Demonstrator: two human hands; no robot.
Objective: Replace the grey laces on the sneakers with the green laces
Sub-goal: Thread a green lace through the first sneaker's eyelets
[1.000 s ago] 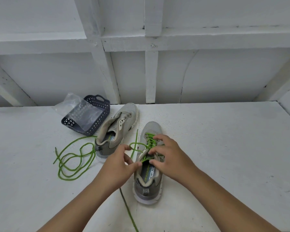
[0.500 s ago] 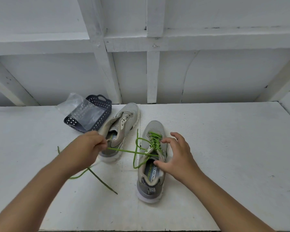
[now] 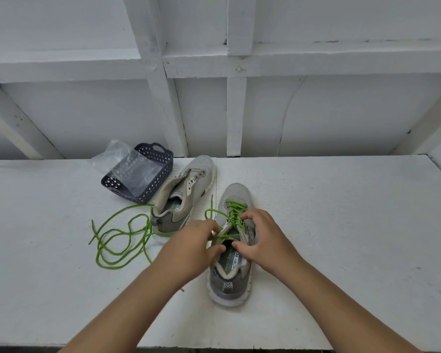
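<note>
Two grey sneakers stand on a white table. The right sneaker (image 3: 233,253) carries a green lace (image 3: 236,211) threaded through most of its eyelets. My left hand (image 3: 191,247) pinches a strand of that lace at the shoe's left collar. My right hand (image 3: 261,238) grips the shoe's right upper edge, fingers curled over the top eyelets. The left sneaker (image 3: 186,192) lies unlaced behind my left hand. A second stretch of green lace (image 3: 120,238) lies in loose loops on the table to the left.
A dark perforated basket (image 3: 161,171) with a clear plastic bag (image 3: 127,161) in it stands at the back left, touching the left sneaker. A white panelled wall rises right behind the table. The table's front edge (image 3: 265,347) runs under my forearms.
My left hand, which had pulled the lace out to the left, has come back to the right sneaker's collar. The slack lace has fallen into loops on the left. My right hand closed over the eyelets.
</note>
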